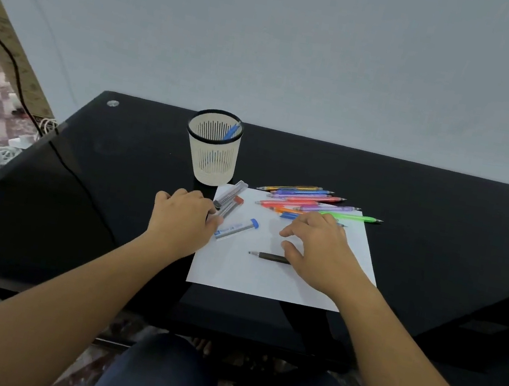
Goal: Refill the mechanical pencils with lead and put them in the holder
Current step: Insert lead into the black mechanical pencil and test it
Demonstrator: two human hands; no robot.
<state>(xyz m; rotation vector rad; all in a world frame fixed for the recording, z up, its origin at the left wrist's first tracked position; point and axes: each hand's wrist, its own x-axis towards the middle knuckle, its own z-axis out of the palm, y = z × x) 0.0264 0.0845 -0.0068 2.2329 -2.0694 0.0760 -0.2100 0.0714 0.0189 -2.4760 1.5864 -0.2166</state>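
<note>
Pencils: loose pile (307,201) of several coloured ones lies along far edge of paper sheet (265,279), tips to the right, a few sticking off onto the black tabletop (113,186). None looks opened. One dark pencil (269,256) lies apart near mid-sheet, tip to the left, rear end hidden under the right grip's thumb. One blue pencil (231,131) stands in the holder (211,158), leaning on its far-right rim; whether it holds fresh lead can't be seen. Lead: blue-capped tube (237,228), red-capped tube (231,204) and clear tube (232,190) lie on the left part of the sheet, just beside the holder's base; blue & red caps appear on. Left grip (183,218): fingers curled down over near ends of the tubes, thumb touching the blue-capped one. Grasping vs. only resting: cannot tell. Right grip (317,250): released, fingers loosely spread over the sheet, holding nothing. Est. progress: early, 1 pencil filed, dark one + whole pile left. Dark pencil prob. next for refill.
</note>
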